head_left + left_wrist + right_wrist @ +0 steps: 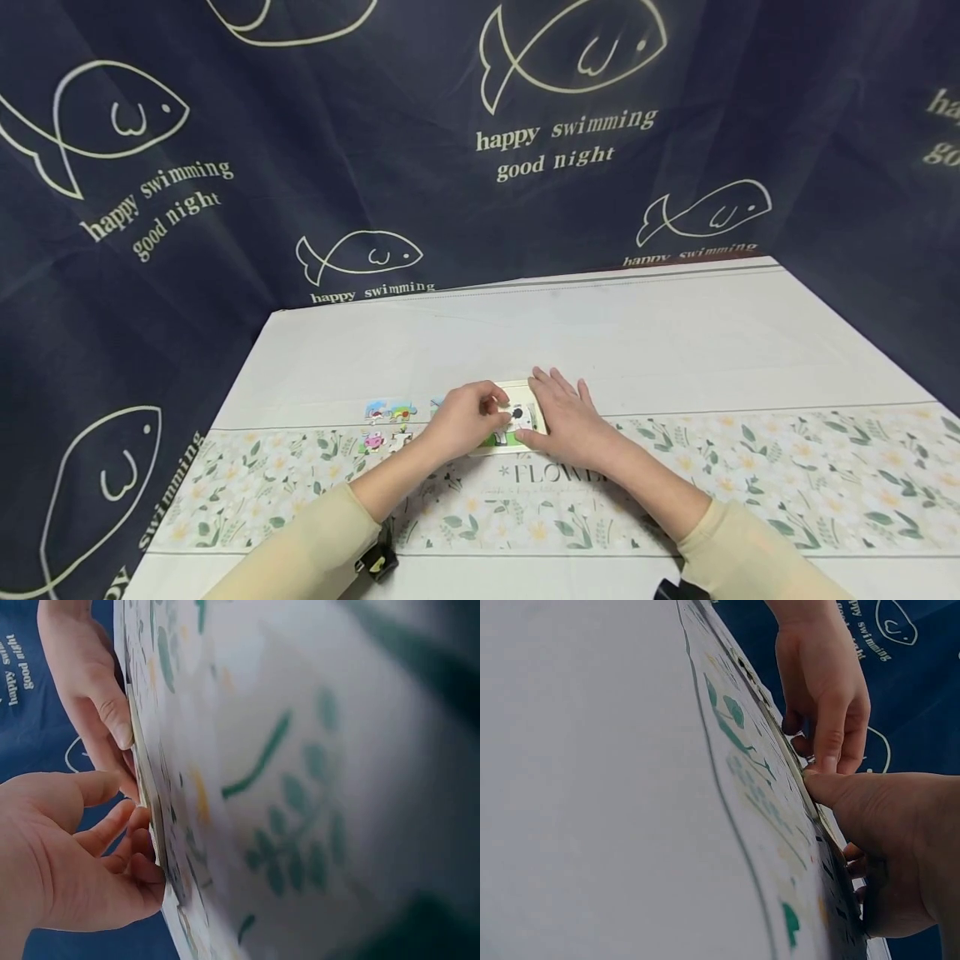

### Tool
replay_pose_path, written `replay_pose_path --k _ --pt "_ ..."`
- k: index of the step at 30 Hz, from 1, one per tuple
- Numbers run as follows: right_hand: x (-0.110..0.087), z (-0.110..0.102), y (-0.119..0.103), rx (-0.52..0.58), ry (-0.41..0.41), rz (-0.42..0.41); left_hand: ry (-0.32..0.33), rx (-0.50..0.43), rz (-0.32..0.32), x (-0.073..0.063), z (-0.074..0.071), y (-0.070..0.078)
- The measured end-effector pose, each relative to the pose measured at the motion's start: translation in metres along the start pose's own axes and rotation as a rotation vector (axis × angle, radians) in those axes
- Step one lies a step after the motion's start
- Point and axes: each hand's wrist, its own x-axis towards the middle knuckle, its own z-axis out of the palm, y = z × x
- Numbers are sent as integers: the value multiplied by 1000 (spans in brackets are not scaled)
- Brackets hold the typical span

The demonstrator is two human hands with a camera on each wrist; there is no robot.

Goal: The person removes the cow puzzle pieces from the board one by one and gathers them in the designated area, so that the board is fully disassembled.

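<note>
A shallow puzzle tray (514, 386) with a pale rim lies on the table in front of the person, holding a picture in white, black and green. Over its middle is the left hand (467, 419), thumb and index finger bent together at a small puzzle piece with a black spot (517, 412); the fingers partly hide it. The right hand (570, 421) lies along the tray's right side, fingers stretched out and thumb resting on the near right part. In the left wrist view, the right thumb (116, 724) touches the tray's edge.
Several loose puzzle pieces (375, 440) lie left of the tray, blue, pink and green. A white tablecloth (525, 333) with a flowered band (750, 467) covers the table. Behind hangs a dark blue curtain (450, 192) with fish drawings.
</note>
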Motion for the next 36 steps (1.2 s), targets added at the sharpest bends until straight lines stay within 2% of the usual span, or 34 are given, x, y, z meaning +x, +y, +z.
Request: replay_pose_path --k 9,14,24,27,31,36 --pt "0 -1 -2 -20 -18 2 -15 22 -54 6 6 7" --pt "0 -2 -2 -41 -30 3 -15 15 -59 7 9 10" --pt "-1 -1 -1 -85 -38 7 6 15 -21 8 13 10" --pt "0 0 -1 -91 -42 3 32 19 14 7 12 10" --pt "0 0 -1 -102 -41 -1 65 -15 54 5 11 10" --pt "-1 0 0 -105 -35 1 65 -37 67 4 12 10"
